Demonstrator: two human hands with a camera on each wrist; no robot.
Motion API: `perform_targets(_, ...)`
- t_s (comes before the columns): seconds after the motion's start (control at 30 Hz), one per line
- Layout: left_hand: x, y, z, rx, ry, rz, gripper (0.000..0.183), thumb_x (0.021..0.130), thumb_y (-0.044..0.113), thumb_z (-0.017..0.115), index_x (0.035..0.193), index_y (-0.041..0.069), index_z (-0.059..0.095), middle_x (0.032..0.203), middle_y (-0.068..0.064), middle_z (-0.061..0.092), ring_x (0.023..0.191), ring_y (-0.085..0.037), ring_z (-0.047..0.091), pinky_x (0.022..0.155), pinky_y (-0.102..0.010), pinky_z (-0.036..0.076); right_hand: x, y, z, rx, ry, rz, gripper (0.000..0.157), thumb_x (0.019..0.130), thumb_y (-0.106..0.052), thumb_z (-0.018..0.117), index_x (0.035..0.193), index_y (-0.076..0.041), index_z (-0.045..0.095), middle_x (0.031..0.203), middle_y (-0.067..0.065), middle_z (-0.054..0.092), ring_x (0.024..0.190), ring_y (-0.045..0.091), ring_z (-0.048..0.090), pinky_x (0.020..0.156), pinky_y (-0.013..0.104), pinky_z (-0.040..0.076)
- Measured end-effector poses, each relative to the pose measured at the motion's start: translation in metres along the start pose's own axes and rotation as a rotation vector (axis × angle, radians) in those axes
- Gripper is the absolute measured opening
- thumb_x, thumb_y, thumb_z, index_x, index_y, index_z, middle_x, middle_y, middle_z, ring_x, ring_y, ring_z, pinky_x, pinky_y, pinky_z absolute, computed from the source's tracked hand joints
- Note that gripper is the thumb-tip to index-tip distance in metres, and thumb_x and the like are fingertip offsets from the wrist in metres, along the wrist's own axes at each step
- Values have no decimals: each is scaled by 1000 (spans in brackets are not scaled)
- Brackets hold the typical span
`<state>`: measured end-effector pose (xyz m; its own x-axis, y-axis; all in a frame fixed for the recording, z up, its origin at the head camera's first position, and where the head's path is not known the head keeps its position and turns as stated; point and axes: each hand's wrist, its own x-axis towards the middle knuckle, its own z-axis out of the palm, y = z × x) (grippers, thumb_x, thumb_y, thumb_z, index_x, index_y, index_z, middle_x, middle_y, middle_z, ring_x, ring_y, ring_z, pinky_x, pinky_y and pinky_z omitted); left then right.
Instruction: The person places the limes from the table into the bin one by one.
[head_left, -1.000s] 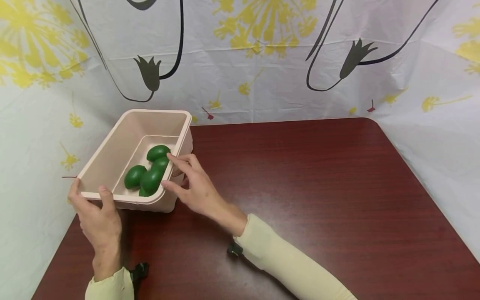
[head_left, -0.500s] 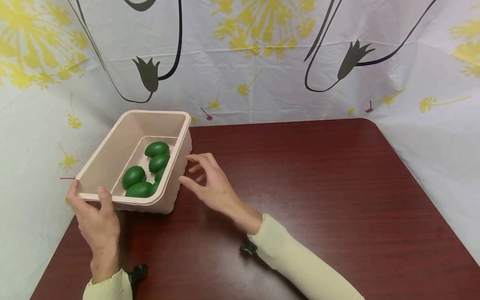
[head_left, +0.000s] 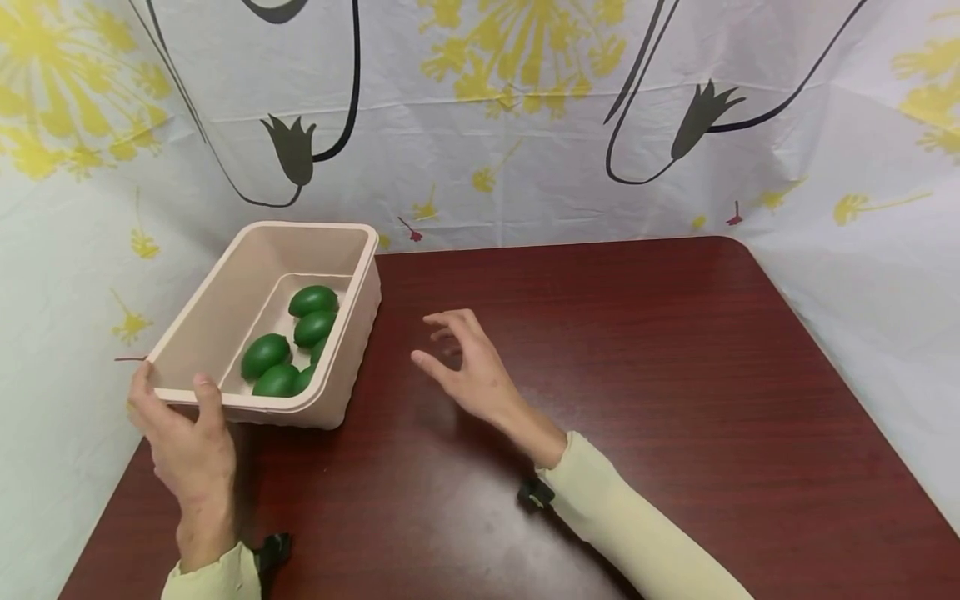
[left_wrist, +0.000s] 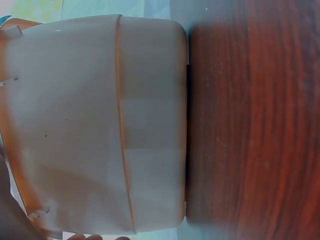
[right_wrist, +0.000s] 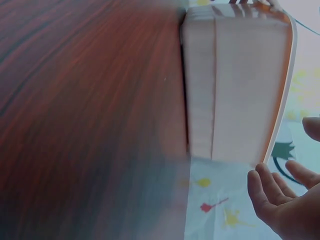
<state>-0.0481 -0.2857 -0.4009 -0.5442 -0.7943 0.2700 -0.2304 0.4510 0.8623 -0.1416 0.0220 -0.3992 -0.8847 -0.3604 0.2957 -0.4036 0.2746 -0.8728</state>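
A beige plastic bin (head_left: 352,333) stands on the left part of the table. Several smooth, dark green, egg-shaped fruits (head_left: 265,357) lie inside it, gathered toward its right side and near end; the right wall partly hides some. At the near left corner my left hand (head_left: 191,450) grips the rim, thumb over the near edge. The left wrist view is filled mostly by the bin's outer wall (left_wrist: 70,120). My right hand (head_left: 476,371) hovers over the table to the right of the bin, apart from it, fingers loosely bent and holding nothing.
The dark red wood-grain table (head_left: 637,375) stretches away to the right. A white sheet (head_left: 540,183) with yellow and grey flower prints hangs behind and along both sides, close to the bin's left side.
My right hand has left the bin's right rim and moved rightward over the table. The green fruits shifted and spread slightly, then settled. The left hand has stayed on the bin.
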Motion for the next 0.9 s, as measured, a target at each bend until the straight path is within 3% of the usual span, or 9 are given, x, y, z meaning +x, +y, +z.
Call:
perform_targets(0.1, 1, 1, -2, 47, 7, 3, 72, 94, 55, 53, 160, 35, 32, 158, -13, 38, 130, -61, 49, 102, -75, 30, -3, 5, -8, -24, 8, 7, 46, 97, -26, 74, 139, -16, 59, 134, 7, 56, 122, 33, 65, 101, 43, 54)
perform_targets(0.2, 2, 3, -3, 80, 6, 14, 75, 94, 57, 55, 161, 32, 33, 158, -15, 37, 131, -60, 49, 102, -75, 32, -6, 10, -16, -47, 19, 15, 45, 97, -26, 74, 138, -16, 60, 134, 6, 57, 122, 32, 64, 102, 44, 54)
perform_targets(0.57, 4, 10, -7, 116, 11, 66, 76, 91, 54, 67, 158, 24, 45, 159, -10, 36, 144, -39, 46, 106, -73, 34, -17, 29, -49, -127, 65, 24, 46, 96, -23, 75, 138, -11, 60, 136, 17, 58, 126, 34, 61, 103, 54, 51)
perform_targets(0.73, 4, 12, -9, 96, 73, 185, 69, 88, 49, 75, 147, 17, 59, 156, -12, 43, 145, -32, 47, 113, -61, 39, -24, 36, -64, -163, 79, 69, 47, 96, -26, 74, 139, -13, 59, 137, 16, 57, 127, 38, 59, 105, 56, 49)
perform_targets(0.9, 4, 11, -10, 87, 122, 345, 62, 87, 44, 78, 136, 9, 66, 150, -18, 53, 142, -37, 49, 117, -54, 37, -31, 44, -76, -202, 81, 118, 51, 96, -30, 75, 141, -14, 58, 139, 13, 55, 128, 39, 58, 105, 56, 49)
